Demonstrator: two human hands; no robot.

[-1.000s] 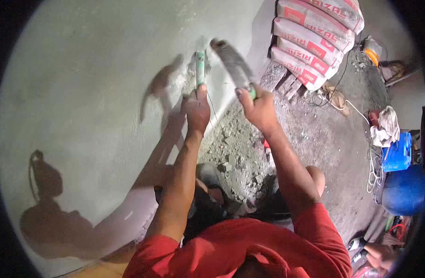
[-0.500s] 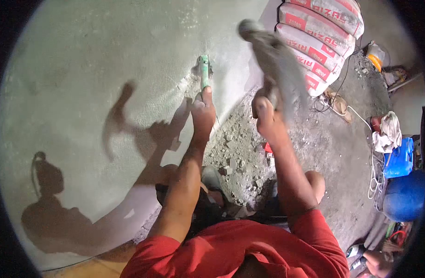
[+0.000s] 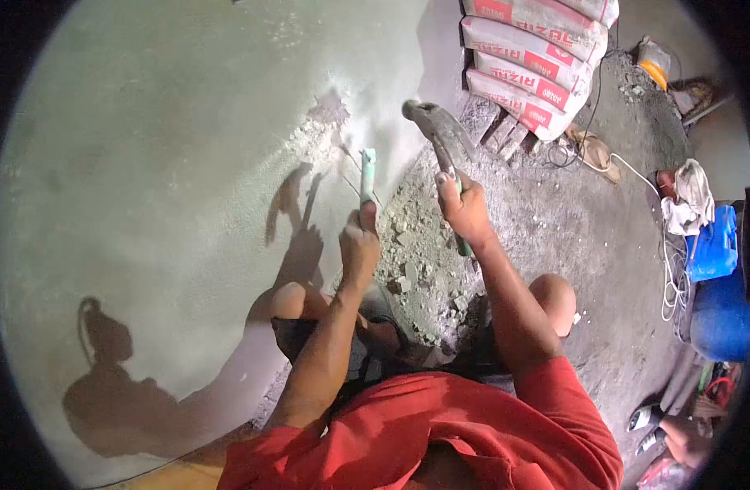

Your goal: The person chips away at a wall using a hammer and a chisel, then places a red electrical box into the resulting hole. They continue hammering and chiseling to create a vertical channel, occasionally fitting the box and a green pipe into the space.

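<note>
My left hand [image 3: 359, 253] is closed around a pale green chisel-like tool [image 3: 368, 175], its upper end pointing away from me. My right hand [image 3: 466, 211] grips a claw hammer [image 3: 440, 135] by its green handle, the dusty metal head raised to the right of the tool. Ahead of both hands, the grey-green wall [image 3: 187, 163] has a rough chipped patch [image 3: 330, 114]. The tool now stands apart from that patch. Broken rubble [image 3: 420, 261] lies on the floor between my knees.
Stacked white and red bags [image 3: 526, 69] stand at the upper right. A white cable [image 3: 636, 181], a blue container [image 3: 712, 249] and a whitish cloth [image 3: 692, 196] are on the right. Part of another person's leg [image 3: 684, 441] shows at the lower right.
My left hand and the green tool have come back from the wall towards me, uncovering the chipped patch. The hammer has swung lower and nearer the tool. The camera view has shifted.
</note>
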